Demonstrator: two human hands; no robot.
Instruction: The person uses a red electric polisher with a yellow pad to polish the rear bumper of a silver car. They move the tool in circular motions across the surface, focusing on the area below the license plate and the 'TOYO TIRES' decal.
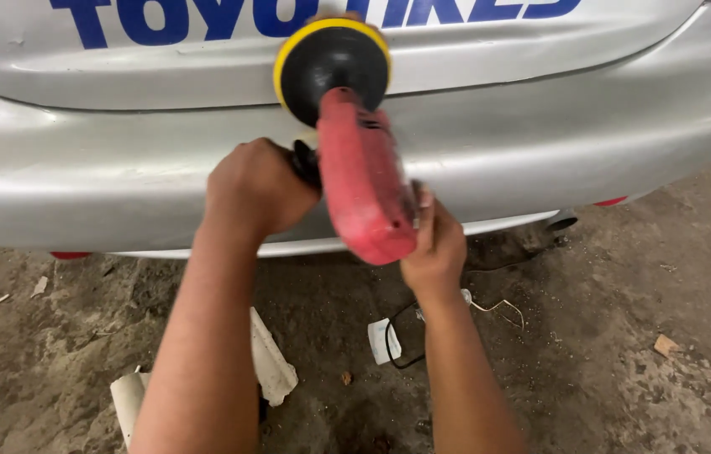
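Here we are at the back of a silver car, and the red polisher [364,181] is up against the bumper [103,176], its black disc with the yellow pad [332,67] pressed to the panel at about 12 o'clock from the hands. The left hand [256,187] is closed tight on the black side handle [305,161], at 9 o'clock of the tool body. The right hand [433,244] cups the tail of the red body from 4 o'clock, fingers wrapped partway round, thumb side up. Both hands are full, nothing loose.

The tool looks a touch blurred, so it is probably running. The pad sits right at the seam where the upper panel with blue lettering [204,21] meets the bumper's curve. That is a tricky spot, in my view: the pad wants to stay flat to the surface, not tipped onto its edge, or it may dig along the crease. The side handle does the steering and the rear hand carries the weight, with light, even pressure across the curve.

Down at 6 o'clock, the dirt floor [624,277] carries a thin cord [397,336] looping near a white scrap [381,340], and a pale broken piece [270,361] lies by the left forearm. That cord is one to keep clear of the feet and the spinning pad.
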